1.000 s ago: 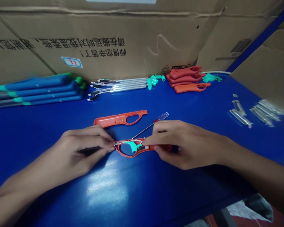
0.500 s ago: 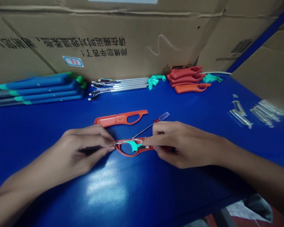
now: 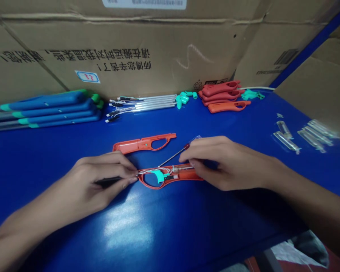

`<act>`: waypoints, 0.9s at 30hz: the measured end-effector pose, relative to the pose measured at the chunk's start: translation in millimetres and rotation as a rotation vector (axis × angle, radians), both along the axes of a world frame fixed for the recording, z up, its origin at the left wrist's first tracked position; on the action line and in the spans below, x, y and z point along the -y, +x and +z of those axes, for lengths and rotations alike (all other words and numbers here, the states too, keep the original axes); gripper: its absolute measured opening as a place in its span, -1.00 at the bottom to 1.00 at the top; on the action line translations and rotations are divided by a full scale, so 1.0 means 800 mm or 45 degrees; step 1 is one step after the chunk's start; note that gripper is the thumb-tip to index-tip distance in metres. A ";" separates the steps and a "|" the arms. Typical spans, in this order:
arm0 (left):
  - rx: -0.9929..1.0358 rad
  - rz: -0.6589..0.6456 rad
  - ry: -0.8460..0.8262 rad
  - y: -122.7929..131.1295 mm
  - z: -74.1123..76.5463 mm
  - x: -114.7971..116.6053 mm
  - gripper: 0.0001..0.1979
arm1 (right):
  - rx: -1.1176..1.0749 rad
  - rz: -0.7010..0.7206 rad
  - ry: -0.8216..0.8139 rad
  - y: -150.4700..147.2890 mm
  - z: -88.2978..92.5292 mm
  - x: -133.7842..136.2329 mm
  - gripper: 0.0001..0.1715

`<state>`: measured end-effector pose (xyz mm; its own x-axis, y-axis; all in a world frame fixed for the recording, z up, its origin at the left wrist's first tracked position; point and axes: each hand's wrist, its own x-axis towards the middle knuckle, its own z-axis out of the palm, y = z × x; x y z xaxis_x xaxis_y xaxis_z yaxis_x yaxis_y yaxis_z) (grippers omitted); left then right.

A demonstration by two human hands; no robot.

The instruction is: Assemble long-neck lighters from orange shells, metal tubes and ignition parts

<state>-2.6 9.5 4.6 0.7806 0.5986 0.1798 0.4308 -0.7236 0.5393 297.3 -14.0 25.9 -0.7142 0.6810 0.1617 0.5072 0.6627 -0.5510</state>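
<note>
numbered sticker on printed cardboard

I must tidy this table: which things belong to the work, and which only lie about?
Likely belonging:
open orange plastic shell
curved turquoise plastic piece
thin white wires
clear-handled metal screwdriver

Probably lying about:
stacked blue plastic handles
brown cardboard panel

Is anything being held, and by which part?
The left hand pinches the wired orange half-shell at its narrow end; whether the right hand grips it cannot be told.

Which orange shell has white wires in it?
The nearest shell, between left hand and right hand, holds white wires; none show in the half shell behind it or the piled shells.
</note>
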 end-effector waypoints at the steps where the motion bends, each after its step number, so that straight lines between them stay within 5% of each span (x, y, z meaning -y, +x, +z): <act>1: -0.003 -0.002 0.003 0.000 0.000 0.000 -0.86 | 0.015 -0.031 0.004 0.004 0.002 -0.003 -0.67; 9: 0.003 -0.020 0.052 -0.003 -0.004 -0.002 -0.84 | 0.148 -0.027 -0.438 0.024 0.003 -0.027 -0.83; 27: -0.010 0.030 -0.005 0.000 -0.001 0.000 -0.84 | 0.130 -0.110 -0.490 0.021 -0.003 -0.028 -0.85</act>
